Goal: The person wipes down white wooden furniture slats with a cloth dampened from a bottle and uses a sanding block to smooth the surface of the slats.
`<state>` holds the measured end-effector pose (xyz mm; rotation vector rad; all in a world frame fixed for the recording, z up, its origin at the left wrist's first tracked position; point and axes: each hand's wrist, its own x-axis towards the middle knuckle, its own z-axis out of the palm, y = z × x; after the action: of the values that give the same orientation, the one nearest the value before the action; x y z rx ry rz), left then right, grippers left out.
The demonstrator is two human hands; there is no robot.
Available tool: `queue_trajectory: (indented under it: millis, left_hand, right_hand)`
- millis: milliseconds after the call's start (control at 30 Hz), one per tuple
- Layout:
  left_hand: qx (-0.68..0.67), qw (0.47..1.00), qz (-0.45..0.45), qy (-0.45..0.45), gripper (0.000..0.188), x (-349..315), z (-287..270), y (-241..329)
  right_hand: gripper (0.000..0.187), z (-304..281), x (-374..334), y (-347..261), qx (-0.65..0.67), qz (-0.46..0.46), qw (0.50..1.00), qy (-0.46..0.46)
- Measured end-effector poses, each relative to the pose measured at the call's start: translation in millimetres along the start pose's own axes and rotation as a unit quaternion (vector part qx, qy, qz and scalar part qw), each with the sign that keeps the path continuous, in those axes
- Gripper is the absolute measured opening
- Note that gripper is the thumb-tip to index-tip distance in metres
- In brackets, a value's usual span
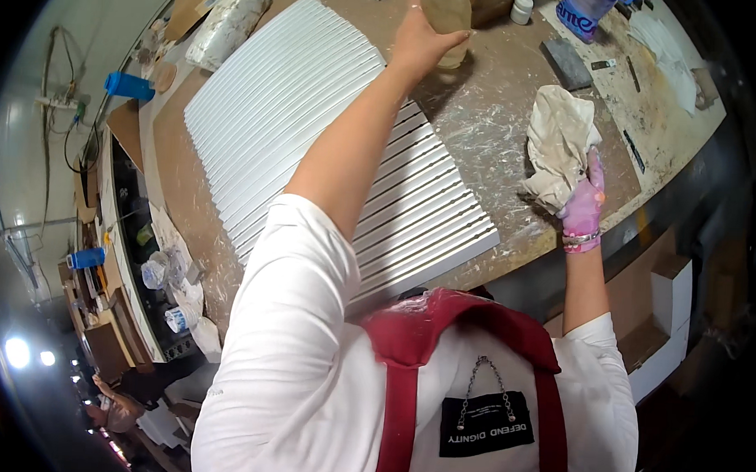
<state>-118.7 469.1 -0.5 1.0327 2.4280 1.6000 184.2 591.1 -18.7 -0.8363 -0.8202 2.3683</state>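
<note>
My left arm reaches across the table to its far side, where my bare left hand (416, 42) is wrapped round a cloudy, yellowish plastic bottle (449, 10). The bottle's top is cut off by the picture's edge. At the right, my right hand (583, 207), in a pink glove, grips a crumpled beige rag (560, 134) above the table. Under my left forearm lies a row of long white strips (283, 80), packed side by side. Nearer my body, dark gaps show between the strips.
The brown worktable (484, 114) is streaked with white. A grey block (566, 64), a small white jar (521, 9) and a blue-labelled plastic container (583, 13) stand at the far right. A white wrapped bundle (227, 27) lies far left. Another person (122, 406) is at lower left.
</note>
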Motion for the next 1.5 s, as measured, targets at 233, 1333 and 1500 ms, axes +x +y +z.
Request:
queue_trajectory:
  millis: [233,1333,1500]
  left_hand:
    - [-0.028,0.994,-0.010,0.108,0.077,-16.1,-5.6,0.5]
    - [0.411,0.873,-0.152,-0.214,0.117,-443.3,-218.9,69.5]
    - [0.471,0.862,-0.072,-0.173,0.105,-484.2,-224.1,27.8]
  right_hand:
    - [0.042,-17.8,-10.7,-16.5,0.008,-0.057,0.995,-0.088]
    - [0.058,108.0,-130.0,134.4,-0.427,-0.168,0.675,-0.577]
    - [0.050,128.0,-164.7,214.1,-0.630,-0.344,0.422,-0.554]
